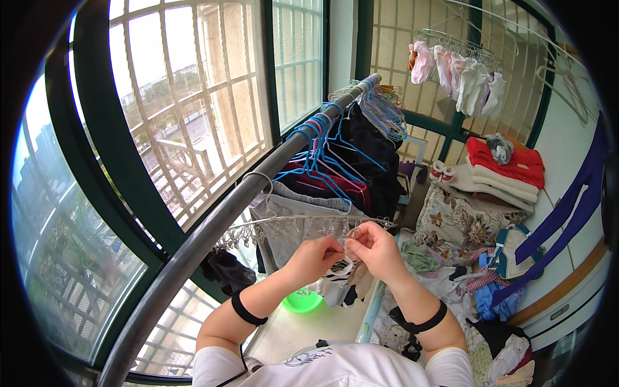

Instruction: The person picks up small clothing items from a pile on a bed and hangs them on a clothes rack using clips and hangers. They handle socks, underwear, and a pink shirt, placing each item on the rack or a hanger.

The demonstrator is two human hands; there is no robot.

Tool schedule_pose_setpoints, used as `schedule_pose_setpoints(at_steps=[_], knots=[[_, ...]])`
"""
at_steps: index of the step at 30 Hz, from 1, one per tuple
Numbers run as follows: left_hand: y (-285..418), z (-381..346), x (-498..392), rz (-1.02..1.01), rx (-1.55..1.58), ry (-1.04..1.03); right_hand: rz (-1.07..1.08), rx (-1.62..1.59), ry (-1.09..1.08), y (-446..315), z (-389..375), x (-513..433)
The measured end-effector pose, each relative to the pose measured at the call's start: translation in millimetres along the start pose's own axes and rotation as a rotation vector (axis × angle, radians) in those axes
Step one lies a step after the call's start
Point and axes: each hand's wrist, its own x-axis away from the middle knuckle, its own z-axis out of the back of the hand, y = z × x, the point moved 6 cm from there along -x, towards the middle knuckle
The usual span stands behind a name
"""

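A metal clip hanger [290, 220] with many small clips hangs by its hook from a thick grey rail [193, 246]. At its right part my left hand [316, 254] has its fingers closed on the edge of a black-and-white striped sock [340, 271]. Beside it, my right hand [372, 244] pinches one of the metal clips [354, 233] just above the sock. Light-coloured small garments hang below my hands, partly hidden by them. Dark socks [229, 273] hang at the hanger's left end.
Blue hangers [316, 145] with trousers hang farther along the rail. A green basin [302, 300] stands on the floor below. Folded clothes [505, 167] and loose garments are piled at the right. Socks [464, 80] hang from another clip hanger at the upper right. Barred windows [188, 96] stand at the left.
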Motion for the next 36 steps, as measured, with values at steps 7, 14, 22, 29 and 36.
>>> schedule_pose_setpoints(at_steps=[7,14,22,29,36], knots=[[-8.1,-2.5,-0.3,0.082,0.237,-0.001,0.020,-0.071,-0.036,10.7,-7.6,-5.3],[-3.8,0.5,-2.0,-0.085,-0.091,0.038,-0.162,-0.296,-0.028,19.8,-13.8,-0.4],[-2.3,2.2,0.1,-0.078,0.098,-0.006,-0.056,-0.108,0.000,15.2,-14.5,0.7],[-13.1,1.6,-1.2,-0.050,0.169,-0.017,0.063,-0.023,0.012,14.4,-14.6,0.1],[-31.9,-10.1,-5.1,0.135,0.493,-0.070,-0.081,0.053,-0.009,25.2,-10.8,2.3]])
